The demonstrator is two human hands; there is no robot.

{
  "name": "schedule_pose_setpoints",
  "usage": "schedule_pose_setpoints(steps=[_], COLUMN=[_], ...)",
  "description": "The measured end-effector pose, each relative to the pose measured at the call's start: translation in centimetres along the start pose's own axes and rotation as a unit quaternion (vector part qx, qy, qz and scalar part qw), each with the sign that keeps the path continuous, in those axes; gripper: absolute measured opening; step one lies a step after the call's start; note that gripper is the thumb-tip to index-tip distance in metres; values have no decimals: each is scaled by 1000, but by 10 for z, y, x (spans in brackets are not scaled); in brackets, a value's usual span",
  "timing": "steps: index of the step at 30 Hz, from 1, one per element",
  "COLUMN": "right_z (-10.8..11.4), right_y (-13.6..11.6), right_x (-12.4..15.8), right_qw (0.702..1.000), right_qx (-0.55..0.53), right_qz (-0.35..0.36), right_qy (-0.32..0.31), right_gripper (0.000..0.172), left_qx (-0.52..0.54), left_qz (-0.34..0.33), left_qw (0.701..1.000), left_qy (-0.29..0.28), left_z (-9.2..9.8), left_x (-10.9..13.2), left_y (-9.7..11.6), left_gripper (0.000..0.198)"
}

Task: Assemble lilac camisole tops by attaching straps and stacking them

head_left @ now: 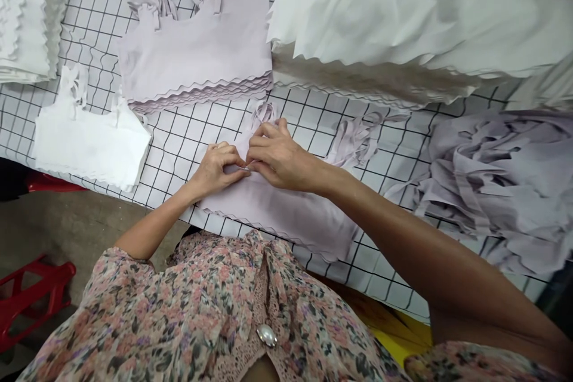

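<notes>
I'm watching the left hand [215, 170] and right hand [280, 158] clenching a lilac scalloped top [273, 218], closing on a small metal piece [246, 168]; a lilac stack [197, 54] is sitting at twelve o'clock.

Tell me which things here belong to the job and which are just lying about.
In use: left hand, right hand, lilac scalloped top, small metal piece.
Lying about: stacked lilac tops, single white top, white fabric stack, heap of lilac offcuts, red stool.

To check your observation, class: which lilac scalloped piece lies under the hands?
The lone lilac piece under the left hand and right hand, at the near edge; the others lie in a stack farther off or a loose heap at right.
</notes>
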State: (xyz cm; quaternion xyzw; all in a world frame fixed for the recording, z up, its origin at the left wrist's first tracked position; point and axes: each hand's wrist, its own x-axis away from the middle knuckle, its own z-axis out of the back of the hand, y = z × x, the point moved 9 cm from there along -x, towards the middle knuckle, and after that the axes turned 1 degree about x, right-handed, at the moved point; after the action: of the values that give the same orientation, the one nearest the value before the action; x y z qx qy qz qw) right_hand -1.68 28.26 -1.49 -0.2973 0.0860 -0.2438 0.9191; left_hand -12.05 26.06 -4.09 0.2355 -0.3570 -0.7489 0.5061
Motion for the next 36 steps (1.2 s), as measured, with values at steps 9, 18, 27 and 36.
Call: schedule_pose_setpoints(steps=[9, 18, 27, 36], right_z=[52, 99, 89, -83], right_y=[16, 23, 20, -34], right_x=[-30, -65, 5, 140], right_qw=[996, 975, 970, 968], right_qx=[76, 221, 81, 157], right_qz=[19, 8, -88, -179], right_qy=[-48, 1, 211, 75], right_gripper=[39, 61, 40, 86], left_qx=[-5, -22, -132, -273], left_qz=[7, 31, -35, -130], left_qw=[1000, 998, 987, 953], left_qy=[-30, -49, 87, -27], left_z=[2, 2, 20, -48], left_x=[-4, -7, 18, 52], left_y=[-2, -8, 12, 25], left_gripper=[16, 9, 42, 102])
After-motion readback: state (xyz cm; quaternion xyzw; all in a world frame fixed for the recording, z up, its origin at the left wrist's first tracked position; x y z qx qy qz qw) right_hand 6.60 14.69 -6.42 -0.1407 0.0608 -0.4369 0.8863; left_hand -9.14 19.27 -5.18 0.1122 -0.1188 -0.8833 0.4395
